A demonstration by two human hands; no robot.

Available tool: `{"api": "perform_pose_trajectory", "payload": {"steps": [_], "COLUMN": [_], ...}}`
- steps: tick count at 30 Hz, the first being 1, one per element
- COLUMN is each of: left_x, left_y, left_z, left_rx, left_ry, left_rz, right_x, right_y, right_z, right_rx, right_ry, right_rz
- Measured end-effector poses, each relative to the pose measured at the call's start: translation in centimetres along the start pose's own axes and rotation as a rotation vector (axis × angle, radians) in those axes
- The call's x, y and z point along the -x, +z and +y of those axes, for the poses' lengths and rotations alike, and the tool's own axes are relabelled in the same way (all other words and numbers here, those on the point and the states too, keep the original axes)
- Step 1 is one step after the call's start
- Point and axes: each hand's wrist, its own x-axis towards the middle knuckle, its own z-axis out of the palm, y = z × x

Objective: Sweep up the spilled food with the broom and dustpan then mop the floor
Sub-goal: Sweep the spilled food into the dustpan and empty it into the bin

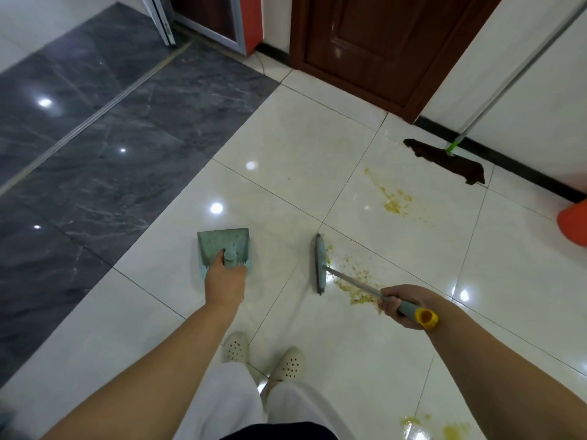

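on the pale floor tiles just right of the broom (320, 265) head lies the nearest patch of spilled food (355, 281), yellow crumbs strung along under the handle; a 2nd smear (394, 201) sits farther off toward the mop (444, 160), and a 3rd (444, 430) shows wet at the lower edge. the right hand (400, 304) has its fingers clamped round the broom's grey grip near the yellow end. the left hand (224, 281) has its fingers wrapped on the dustpan (222, 246) handle, with the pan well apart from the crumbs, on the broom's far side.

the sweep looks barely begun. to do it well, i would bring the dustpan lip flat to the floor close beside the pile, mouth facing the bristles, and pull the crumbs in with short low strokes, since the mess looks moist and may smear.

around this, glossy cream tiles (317, 147) throw back ceiling lights, dark grey marble tiles (111, 122) run to the left, a brown door (381, 42) stands ahead, and the mop leans against a white wall.
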Motion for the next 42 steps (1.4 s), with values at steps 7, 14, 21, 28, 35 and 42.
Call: {"api": "perform_pose_trajectory", "payload": {"steps": [7,14,21,28,35,42], "left_x": [-1.1,-5.6,-13.4,-20.5,-25.4,-26.8], "left_y": [-0.4,-3.0,-8.7,-14.8,-17.7,-15.8], "left_z": [0.9,3.5,7.9,13.0,15.8,17.4], "left_rx": [-0.043,-0.066,-0.002,0.036,-0.015,-0.074], "left_ry": [0.035,0.033,-0.055,-0.057,-0.015,0.038], "left_rz": [-0.017,-0.014,0.011,0.072,0.098,0.061], "right_x": [-0.2,-2.1,-4.3,-8.3,-10.3,-9.7], "right_y": [3.0,12.9,26.8,40.8,47.3,43.8], "right_z": [-0.1,-1.7,-5.6,-9.0,-11.7,-14.4], "right_rx": [0.001,0.008,0.057,0.169,0.129,-0.165], "right_ry": [0.018,0.040,0.113,0.171,0.150,0.082], "right_rz": [-0.072,-0.144,-0.176,-0.185,-0.168,-0.176]}}
